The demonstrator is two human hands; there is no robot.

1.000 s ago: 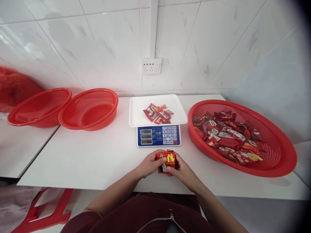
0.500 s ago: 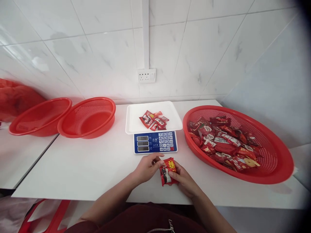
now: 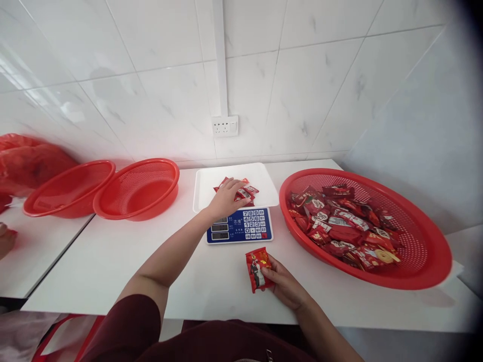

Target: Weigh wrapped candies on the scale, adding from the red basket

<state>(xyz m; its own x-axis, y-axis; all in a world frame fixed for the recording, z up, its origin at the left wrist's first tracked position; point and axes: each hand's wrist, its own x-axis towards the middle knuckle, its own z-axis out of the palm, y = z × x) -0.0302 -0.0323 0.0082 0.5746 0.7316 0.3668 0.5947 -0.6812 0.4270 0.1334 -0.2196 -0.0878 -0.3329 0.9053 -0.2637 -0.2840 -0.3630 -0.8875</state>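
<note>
My right hand grips a red snack packet with a printed couple and yellow lettering, thumb across its front, above the table before the scale. My left hand reaches over small red snack packets on the white tray. Its fingers are stretched out and lie on or just over the packets; whether it touches them is hard to tell. The packets under the palm are partly hidden. Below the tray shows the blue keypad panel of a digital scale, its displays partly covered by my left forearm.
A large red basket full of wrapped snacks stands at the right. Two red baskets, one perforated and one farther left, stand at the left near a red plastic bag. Another person's hand shows at the left edge.
My left hand has left the snack packet held in front and moved forward over the tray. My right hand still holds that packet. Another person's hand has appeared at the left.
</note>
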